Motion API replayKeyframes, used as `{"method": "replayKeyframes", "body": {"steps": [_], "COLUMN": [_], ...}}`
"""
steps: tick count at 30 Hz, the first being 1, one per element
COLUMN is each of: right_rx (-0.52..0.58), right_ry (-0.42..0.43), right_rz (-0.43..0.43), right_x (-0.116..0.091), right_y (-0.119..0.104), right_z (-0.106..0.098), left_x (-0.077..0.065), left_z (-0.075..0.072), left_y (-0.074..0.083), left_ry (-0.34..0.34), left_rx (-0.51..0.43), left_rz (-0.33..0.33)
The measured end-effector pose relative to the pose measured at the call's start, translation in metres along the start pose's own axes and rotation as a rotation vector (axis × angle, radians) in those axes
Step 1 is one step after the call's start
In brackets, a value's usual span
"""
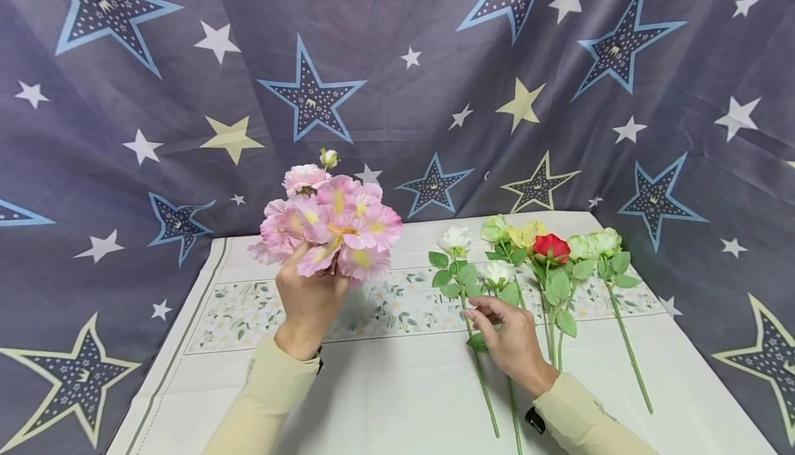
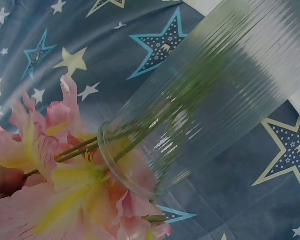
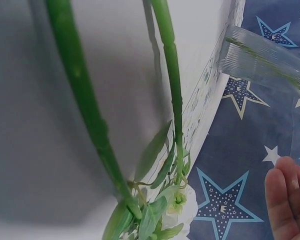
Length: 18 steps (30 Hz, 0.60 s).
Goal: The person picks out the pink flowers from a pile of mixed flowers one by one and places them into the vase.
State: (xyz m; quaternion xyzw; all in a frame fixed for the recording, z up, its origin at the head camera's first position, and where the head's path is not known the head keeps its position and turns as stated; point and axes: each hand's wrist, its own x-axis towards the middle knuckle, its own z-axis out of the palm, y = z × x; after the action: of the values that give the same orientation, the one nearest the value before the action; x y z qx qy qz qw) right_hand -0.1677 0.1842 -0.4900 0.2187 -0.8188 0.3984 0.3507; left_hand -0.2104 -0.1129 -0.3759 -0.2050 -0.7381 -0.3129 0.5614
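Note:
My left hand [image 1: 313, 299] grips a pink flower with yellow centres [image 1: 348, 224] just below its petals. Paler pink blooms and a bud [image 1: 329, 158] rise behind. In the left wrist view, stems run into a clear ribbed vase [image 2: 215, 115], with petals at its rim and a fingertip [image 2: 5, 180] against a thin stem. My right hand [image 1: 512, 337] hovers by a white rose [image 1: 456, 241], its fingers loosely bent around nothing. Two green stems [image 3: 80, 85] cross the right wrist view, where fingers [image 3: 280, 205] show at the edge. Whether they touch a stem is unclear.
A second white rose [image 1: 497, 274], a red rose [image 1: 551, 248], a yellow flower [image 1: 526, 234] and pale green roses [image 1: 604, 241] lie to the right. They rest on a white table [image 1: 385, 400] with a floral band. A star-patterned curtain [image 1: 397, 13] closes off the back and sides.

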Motion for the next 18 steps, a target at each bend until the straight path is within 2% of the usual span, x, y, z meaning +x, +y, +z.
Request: {"method": "replayKeyframes", "body": {"steps": [6,18], "right_rx": [0.004,0.0], "right_ry": [0.0,0.001], "right_rz": [0.001,0.002], "right_x": [0.0,0.001], "right_y": [0.0,0.0], "right_z": [0.0,-0.001], "left_x": [-0.005,-0.018], "left_z": [0.003,0.008], "left_y": [-0.001,-0.006], "left_ry": [-0.001,-0.012], "left_rx": [0.07,0.248], "left_rz": [-0.056,-0.052]}}
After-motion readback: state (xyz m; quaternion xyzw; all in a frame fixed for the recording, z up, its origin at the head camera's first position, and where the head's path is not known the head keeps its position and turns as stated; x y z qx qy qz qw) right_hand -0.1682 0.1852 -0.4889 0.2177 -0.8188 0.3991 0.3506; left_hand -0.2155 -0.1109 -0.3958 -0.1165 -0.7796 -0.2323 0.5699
